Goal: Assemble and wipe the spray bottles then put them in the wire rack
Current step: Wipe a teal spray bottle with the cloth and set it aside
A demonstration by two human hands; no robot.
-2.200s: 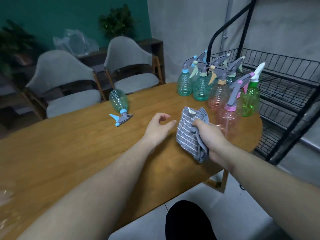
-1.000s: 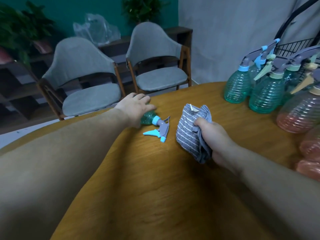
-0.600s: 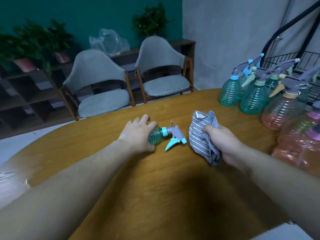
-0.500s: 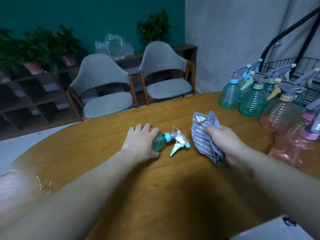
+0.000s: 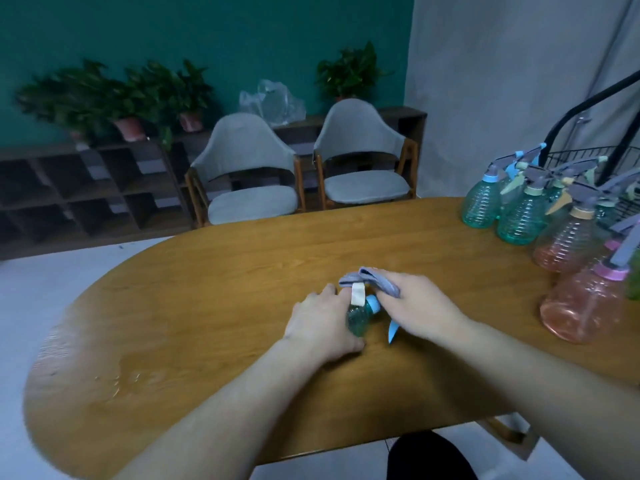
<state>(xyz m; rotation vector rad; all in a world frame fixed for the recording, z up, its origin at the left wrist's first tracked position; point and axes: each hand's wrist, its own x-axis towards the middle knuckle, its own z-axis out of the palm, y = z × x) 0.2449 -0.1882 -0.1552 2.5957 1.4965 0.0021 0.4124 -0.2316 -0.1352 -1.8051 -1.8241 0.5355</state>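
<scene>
A green spray bottle [image 5: 356, 318] lies on its side in the middle of the wooden table [image 5: 207, 306]. My left hand [image 5: 320, 320] grips its body. My right hand [image 5: 419, 308] holds a grey striped cloth [image 5: 372, 277] and covers the bottle's sprayer head; only the blue collar and blue trigger tip [image 5: 392, 330] show. Several assembled spray bottles, green [image 5: 481, 202] and pink [image 5: 588, 306], stand at the table's right end. The black wire rack [image 5: 588, 161] is behind them at the right edge.
Two grey chairs [image 5: 249, 174] stand beyond the table's far edge. A wet patch [image 5: 131, 375] lies on the table at the left. A low dark shelf [image 5: 86, 192] with potted plants lines the green wall.
My left hand reached to the lying green bottle, took hold of it and pulled it toward me. My right hand, still holding the cloth, moved left onto the sprayer head.
</scene>
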